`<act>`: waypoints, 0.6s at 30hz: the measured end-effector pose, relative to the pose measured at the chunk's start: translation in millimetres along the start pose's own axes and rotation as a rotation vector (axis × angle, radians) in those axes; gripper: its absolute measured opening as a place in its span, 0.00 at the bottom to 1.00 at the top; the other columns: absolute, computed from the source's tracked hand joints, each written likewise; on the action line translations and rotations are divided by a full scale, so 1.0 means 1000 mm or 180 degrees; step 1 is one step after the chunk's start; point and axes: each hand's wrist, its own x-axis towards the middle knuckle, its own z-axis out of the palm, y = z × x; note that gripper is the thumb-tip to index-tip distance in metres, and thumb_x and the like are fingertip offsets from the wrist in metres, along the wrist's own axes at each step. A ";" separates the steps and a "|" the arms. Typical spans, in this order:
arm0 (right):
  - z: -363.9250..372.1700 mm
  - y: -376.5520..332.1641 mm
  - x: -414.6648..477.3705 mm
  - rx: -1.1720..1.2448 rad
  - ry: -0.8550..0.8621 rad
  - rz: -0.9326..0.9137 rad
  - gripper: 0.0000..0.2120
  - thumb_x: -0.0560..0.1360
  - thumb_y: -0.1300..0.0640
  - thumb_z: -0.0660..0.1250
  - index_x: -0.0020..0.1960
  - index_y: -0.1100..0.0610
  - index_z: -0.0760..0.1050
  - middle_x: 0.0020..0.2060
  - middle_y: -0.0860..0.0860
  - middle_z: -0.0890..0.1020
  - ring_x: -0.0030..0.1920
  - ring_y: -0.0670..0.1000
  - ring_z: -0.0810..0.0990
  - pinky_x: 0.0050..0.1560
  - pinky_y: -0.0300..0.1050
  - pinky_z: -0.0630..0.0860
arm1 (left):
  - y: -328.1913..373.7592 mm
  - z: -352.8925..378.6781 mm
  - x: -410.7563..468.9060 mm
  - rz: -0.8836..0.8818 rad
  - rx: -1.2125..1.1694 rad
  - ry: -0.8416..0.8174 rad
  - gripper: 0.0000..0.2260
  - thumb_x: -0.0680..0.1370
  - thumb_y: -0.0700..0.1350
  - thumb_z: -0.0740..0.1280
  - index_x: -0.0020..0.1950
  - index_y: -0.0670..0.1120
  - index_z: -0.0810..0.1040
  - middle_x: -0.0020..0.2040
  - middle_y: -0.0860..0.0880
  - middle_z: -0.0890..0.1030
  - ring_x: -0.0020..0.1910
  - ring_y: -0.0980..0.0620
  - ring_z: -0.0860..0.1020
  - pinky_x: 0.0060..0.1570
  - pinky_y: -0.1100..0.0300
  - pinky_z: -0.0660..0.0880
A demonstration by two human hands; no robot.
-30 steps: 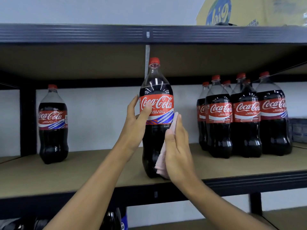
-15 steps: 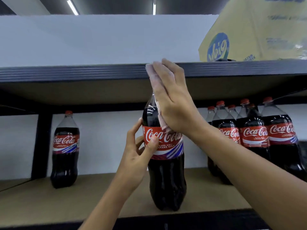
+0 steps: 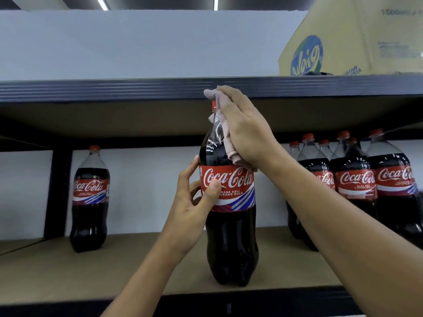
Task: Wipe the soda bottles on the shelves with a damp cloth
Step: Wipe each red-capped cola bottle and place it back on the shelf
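A large cola bottle (image 3: 231, 236) with a red label stands upright near the front of the brown shelf (image 3: 142, 268). My left hand (image 3: 194, 207) grips it at the label, thumb across the front. My right hand (image 3: 242, 131) presses a pale pink cloth (image 3: 225, 133) against the bottle's neck and shoulder, covering most of the red cap. A single cola bottle (image 3: 90, 200) stands at the left. Several more cola bottles (image 3: 357, 186) stand grouped at the right, partly hidden by my right forearm.
The dark metal edge of the upper shelf (image 3: 114, 89) runs just above my right hand. A yellow cardboard box (image 3: 357, 37) sits on that upper shelf at the right. A black upright post (image 3: 58, 193) stands behind the left bottle.
My right hand with the cloth rose from the bottle's lower right side to its neck and cap. The view tilted upward and came closer. My left hand kept its grip on the label.
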 end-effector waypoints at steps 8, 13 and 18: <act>0.023 0.048 -0.090 -0.0269 0.0717 0.0123 0.22 0.88 0.49 0.52 0.81 0.46 0.61 0.76 0.40 0.65 0.75 0.32 0.60 0.67 0.22 0.58 | -0.009 0.008 0.010 -0.0028 0.0150 0.0127 0.33 0.71 0.68 0.66 0.75 0.68 0.61 0.66 0.50 0.78 0.63 0.53 0.81 0.60 0.55 0.81; 0.037 0.063 -0.147 -0.0218 0.0738 0.0543 0.25 0.85 0.43 0.52 0.81 0.42 0.54 0.68 0.36 0.65 0.64 0.26 0.65 0.53 0.17 0.65 | -0.017 0.012 0.014 -0.0114 0.0142 0.0207 0.31 0.75 0.65 0.66 0.77 0.64 0.63 0.66 0.49 0.80 0.62 0.52 0.82 0.63 0.51 0.80; 0.026 0.074 -0.178 -0.0227 0.0430 0.0991 0.25 0.86 0.44 0.52 0.82 0.41 0.52 0.69 0.36 0.65 0.64 0.23 0.63 0.56 0.17 0.61 | -0.021 0.018 0.018 -0.0082 0.0086 0.0277 0.28 0.77 0.62 0.66 0.76 0.61 0.66 0.63 0.50 0.82 0.60 0.55 0.83 0.62 0.56 0.80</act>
